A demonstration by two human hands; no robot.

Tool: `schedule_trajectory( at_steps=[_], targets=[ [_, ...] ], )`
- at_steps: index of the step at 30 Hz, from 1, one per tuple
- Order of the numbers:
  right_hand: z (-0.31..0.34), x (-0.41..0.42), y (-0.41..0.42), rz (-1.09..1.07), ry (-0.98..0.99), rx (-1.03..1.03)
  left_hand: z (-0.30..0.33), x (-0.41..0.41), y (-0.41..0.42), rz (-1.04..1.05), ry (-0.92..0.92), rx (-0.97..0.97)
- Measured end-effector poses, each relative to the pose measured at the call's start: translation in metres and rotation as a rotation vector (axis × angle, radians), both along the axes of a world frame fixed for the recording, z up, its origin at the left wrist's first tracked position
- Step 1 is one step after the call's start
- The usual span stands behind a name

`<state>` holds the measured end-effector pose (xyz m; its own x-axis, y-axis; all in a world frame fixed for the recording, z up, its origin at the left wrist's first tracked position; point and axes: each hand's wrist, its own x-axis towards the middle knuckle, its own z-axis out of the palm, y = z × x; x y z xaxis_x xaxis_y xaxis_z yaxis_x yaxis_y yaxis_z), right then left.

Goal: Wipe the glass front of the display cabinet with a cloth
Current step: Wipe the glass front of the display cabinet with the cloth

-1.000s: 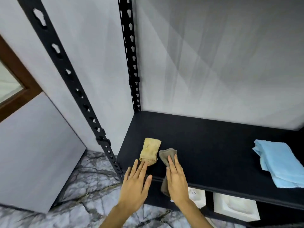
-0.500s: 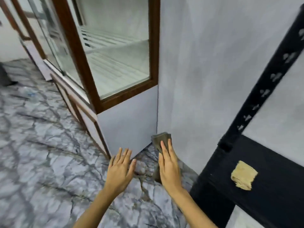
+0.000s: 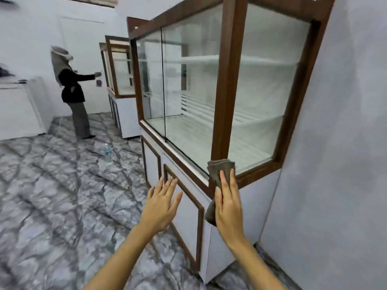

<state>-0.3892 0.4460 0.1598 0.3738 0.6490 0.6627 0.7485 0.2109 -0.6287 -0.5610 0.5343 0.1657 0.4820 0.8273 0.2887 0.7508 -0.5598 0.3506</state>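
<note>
A display cabinet with a brown wooden frame (image 3: 225, 84) and white base stands against the wall on my right. Its glass front (image 3: 188, 84) faces left, its glass side pane (image 3: 266, 97) faces me, with white shelves inside. My right hand (image 3: 228, 203) holds a grey-brown cloth (image 3: 218, 170) draped under its flat fingers, in front of the cabinet's lower near corner. Whether the cloth touches the frame I cannot tell. My left hand (image 3: 162, 205) is open with fingers spread, empty, in front of the white lower door (image 3: 186, 214).
The floor (image 3: 52, 195) is grey marble. A plastic bottle (image 3: 107, 150) stands on it near the cabinet. Another person (image 3: 73, 91) stands at the far left, arm stretched toward a second display cabinet (image 3: 121, 80). A white counter (image 3: 18, 109) is at the left edge.
The view has swung left from the black shelf unit to the display cabinet. My right hand carried the grey-brown cloth along and now holds it higher, at the cabinet's lower corner.
</note>
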Motion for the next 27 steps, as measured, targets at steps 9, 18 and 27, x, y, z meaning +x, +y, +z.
schedule_trajectory(
  at_steps=[9, 18, 27],
  targets=[
    [0.071, 0.017, 0.178, -0.111, -0.09, 0.233, 0.059, 0.052, 0.19, -0.124, -0.139, 0.159],
    [0.127, 0.065, 0.323, -0.251, -0.162, 0.411, 0.104, 0.108, 0.346, -0.285, -0.28, 0.224],
    [0.152, 0.101, 0.416, -0.749, -0.478, 0.489, 0.15, 0.186, 0.474, -0.504, -0.588, 0.477]
  ],
)
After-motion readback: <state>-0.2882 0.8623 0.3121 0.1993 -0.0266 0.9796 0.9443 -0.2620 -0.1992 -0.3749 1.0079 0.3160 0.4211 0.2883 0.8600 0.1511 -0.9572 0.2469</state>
